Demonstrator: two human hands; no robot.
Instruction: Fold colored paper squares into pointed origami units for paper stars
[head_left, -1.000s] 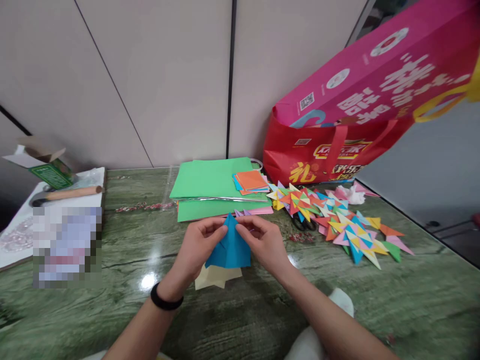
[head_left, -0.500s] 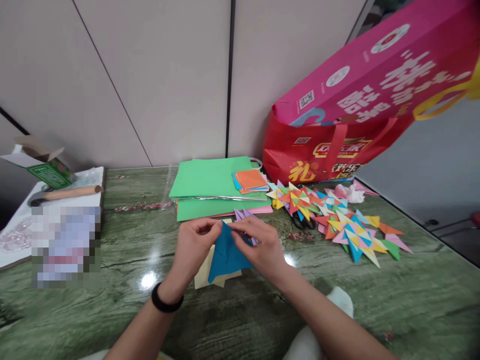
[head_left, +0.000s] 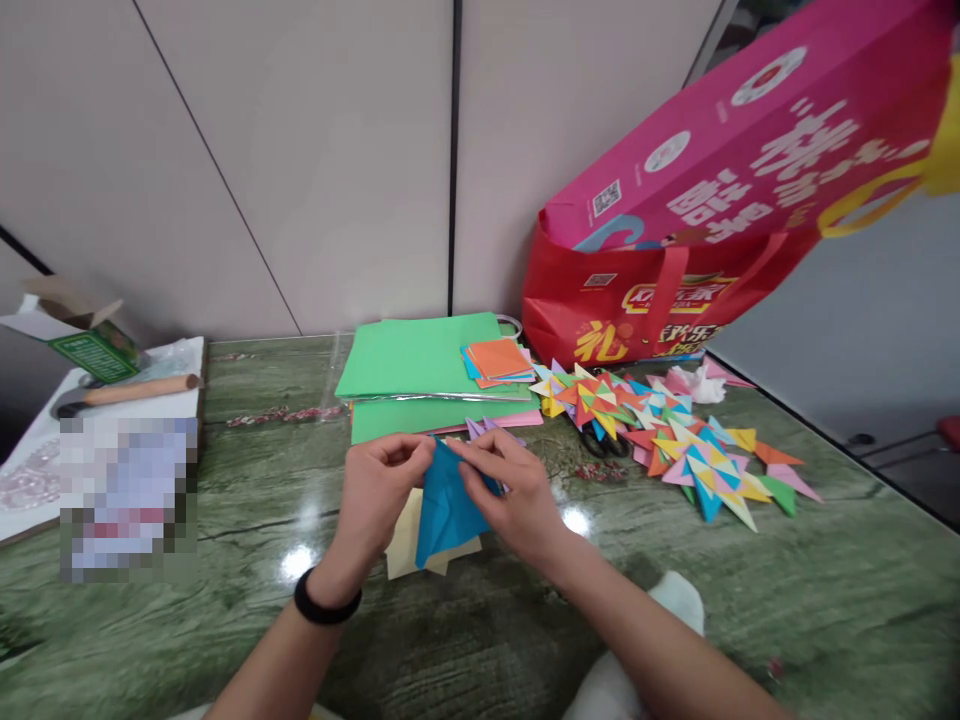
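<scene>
Between my two hands is a creased sheet of blue paper (head_left: 448, 515), raised a little above the table. My left hand (head_left: 386, 490) pinches its upper left edge between thumb and fingers. With thumb and fingers closed on it, my right hand (head_left: 506, 490) grips the upper right part. Under the blue sheet lie pale yellow papers (head_left: 403, 540). Just behind my fingers sits a folded purple paper piece (head_left: 480, 428), partly hidden by my right hand. Green paper sheets (head_left: 412, 360) are stacked farther back, topped at the right by small coloured squares (head_left: 499, 360).
Folded paper stars (head_left: 709, 465) in many colours lie to the right, with black-handled scissors (head_left: 604, 442) partly under them. A red gift bag (head_left: 585, 290) stands behind. On the left are a green box (head_left: 97, 350), a wooden-handled tool (head_left: 142, 390) and a white board (head_left: 30, 470).
Both hands have shifted slightly left with the blue paper. The right fingers have moved along its top edge, and more of the sheet's creased face shows.
</scene>
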